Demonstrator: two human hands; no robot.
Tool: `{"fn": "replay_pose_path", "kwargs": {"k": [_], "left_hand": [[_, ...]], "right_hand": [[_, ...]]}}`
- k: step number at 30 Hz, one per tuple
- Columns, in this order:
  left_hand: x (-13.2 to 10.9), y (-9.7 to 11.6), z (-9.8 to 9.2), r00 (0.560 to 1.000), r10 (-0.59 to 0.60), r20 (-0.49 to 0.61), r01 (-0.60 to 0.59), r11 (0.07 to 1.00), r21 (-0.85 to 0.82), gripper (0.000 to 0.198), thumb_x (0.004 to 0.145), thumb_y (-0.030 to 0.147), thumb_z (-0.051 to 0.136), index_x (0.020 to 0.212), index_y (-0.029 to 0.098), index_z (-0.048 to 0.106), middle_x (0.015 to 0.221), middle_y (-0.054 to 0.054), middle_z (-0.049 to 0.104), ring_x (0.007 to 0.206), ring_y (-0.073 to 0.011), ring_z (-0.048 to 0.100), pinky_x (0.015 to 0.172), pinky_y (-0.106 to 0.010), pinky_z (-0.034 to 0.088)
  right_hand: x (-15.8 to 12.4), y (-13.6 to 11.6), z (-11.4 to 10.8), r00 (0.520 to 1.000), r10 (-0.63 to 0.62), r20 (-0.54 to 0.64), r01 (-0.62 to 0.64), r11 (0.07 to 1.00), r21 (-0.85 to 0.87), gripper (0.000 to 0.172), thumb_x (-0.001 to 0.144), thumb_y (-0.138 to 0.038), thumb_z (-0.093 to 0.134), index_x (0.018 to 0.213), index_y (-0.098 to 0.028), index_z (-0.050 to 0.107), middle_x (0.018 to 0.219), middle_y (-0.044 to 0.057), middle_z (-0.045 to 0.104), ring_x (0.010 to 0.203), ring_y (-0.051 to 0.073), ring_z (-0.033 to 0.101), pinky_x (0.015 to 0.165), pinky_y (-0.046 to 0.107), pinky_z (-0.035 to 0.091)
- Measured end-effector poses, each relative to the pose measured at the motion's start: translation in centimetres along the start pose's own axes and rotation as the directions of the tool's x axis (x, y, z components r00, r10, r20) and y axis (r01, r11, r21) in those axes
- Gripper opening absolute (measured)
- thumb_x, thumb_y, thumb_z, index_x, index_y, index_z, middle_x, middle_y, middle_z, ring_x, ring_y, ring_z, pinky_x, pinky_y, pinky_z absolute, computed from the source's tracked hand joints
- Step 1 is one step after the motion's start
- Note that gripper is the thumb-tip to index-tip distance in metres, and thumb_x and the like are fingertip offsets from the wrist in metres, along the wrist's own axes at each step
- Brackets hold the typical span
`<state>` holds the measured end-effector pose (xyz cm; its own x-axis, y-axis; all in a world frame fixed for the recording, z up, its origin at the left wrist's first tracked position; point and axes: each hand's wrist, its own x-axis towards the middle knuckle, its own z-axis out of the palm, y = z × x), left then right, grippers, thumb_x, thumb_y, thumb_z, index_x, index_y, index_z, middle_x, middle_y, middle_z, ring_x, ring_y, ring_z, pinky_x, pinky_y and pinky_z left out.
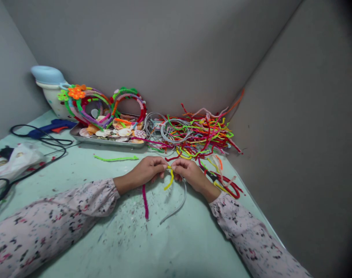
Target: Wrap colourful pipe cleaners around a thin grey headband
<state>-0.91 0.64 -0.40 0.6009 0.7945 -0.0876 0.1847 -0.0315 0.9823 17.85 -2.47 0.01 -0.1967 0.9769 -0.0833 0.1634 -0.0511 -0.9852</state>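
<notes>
My left hand [151,169] and my right hand [189,173] meet close together above the table, thumbs and fingers pinched. Between them runs a yellow pipe cleaner [171,178], its loose end curling downward. From under my right hand a grey wire [181,204] bends down to the left onto the table. A magenta pipe cleaner [146,202] hangs below my left hand; how it is held there is hidden. On the table just beyond my left hand lies a bright green pipe cleaner [116,158].
A metal tray [106,142] of seashells stands behind, with pipe-cleaner-wrapped hoops [129,92] on it. Right of it lie coils of grey wire [176,131] and a heap of pipe cleaners [210,133]. Red-handled scissors [232,187], a black cable [55,141] and a white container [55,96] also appear.
</notes>
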Motion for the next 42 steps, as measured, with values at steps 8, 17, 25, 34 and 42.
{"fn": "replay_pose_path", "kwargs": {"k": [8, 17, 25, 34, 42], "left_hand": [[0.0, 0.21, 0.0, 1.0, -0.02, 0.009, 0.02, 1.0, 0.0, 0.025, 0.081, 0.037, 0.052, 0.086, 0.014, 0.06, 0.059, 0.003, 0.057, 0.035, -0.0039, 0.039, 0.036, -0.018, 0.027], [0.31, -0.24, -0.15, 1.0, -0.019, 0.018, 0.02, 0.999, -0.038, 0.022, 0.08, 0.035, 0.054, 0.081, 0.014, 0.06, 0.058, 0.002, 0.057, 0.036, -0.0042, 0.04, 0.037, -0.018, 0.028], [0.53, -0.51, -0.33, 0.999, -0.018, 0.045, 0.02, 0.999, -0.047, 0.02, 0.081, 0.034, 0.053, 0.081, 0.014, 0.058, 0.059, 0.002, 0.058, 0.035, -0.0042, 0.041, 0.036, -0.017, 0.027], [0.49, -0.4, -0.25, 0.999, -0.03, 0.04, 0.032, 0.998, -0.047, 0.02, 0.081, 0.034, 0.054, 0.081, 0.014, 0.059, 0.058, 0.002, 0.057, 0.035, -0.0041, 0.039, 0.036, -0.018, 0.026], [0.55, -0.43, -0.28, 0.999, -0.032, 0.041, 0.034, 0.998, -0.043, 0.02, 0.079, 0.034, 0.055, 0.081, 0.015, 0.059, 0.057, 0.002, 0.058, 0.034, -0.0046, 0.04, 0.036, -0.018, 0.026]], "right_hand": [[0.09, 0.31, -0.13, 1.0, -0.003, 0.001, 0.003, 1.0, -0.03, 0.014, 0.073, -0.029, 0.06, 0.078, -0.016, 0.059, 0.059, -0.004, 0.054, 0.05, 0.008, 0.05, 0.05, 0.022, 0.04], [0.12, 0.71, 0.07, 0.999, -0.032, -0.012, 0.031, 0.996, -0.079, 0.013, 0.074, -0.028, 0.059, 0.079, -0.016, 0.06, 0.06, -0.004, 0.054, 0.049, 0.008, 0.049, 0.049, 0.021, 0.039], [-0.1, 0.75, 0.0, 0.991, -0.134, -0.015, 0.126, 0.963, -0.238, 0.012, 0.078, -0.026, 0.055, 0.081, -0.016, 0.061, 0.06, -0.003, 0.054, 0.051, 0.008, 0.048, 0.049, 0.02, 0.038], [-0.35, 0.67, -0.12, 0.977, -0.211, -0.014, 0.189, 0.902, -0.388, 0.013, 0.082, -0.028, 0.053, 0.083, -0.017, 0.061, 0.066, -0.003, 0.057, 0.056, 0.009, 0.049, 0.053, 0.02, 0.037], [-0.65, -0.2, -0.2, 0.974, -0.226, -0.003, 0.188, 0.817, -0.546, 0.013, 0.082, -0.026, 0.054, 0.078, -0.016, 0.062, 0.067, -0.002, 0.06, 0.059, 0.009, 0.049, 0.055, 0.02, 0.035]]}}
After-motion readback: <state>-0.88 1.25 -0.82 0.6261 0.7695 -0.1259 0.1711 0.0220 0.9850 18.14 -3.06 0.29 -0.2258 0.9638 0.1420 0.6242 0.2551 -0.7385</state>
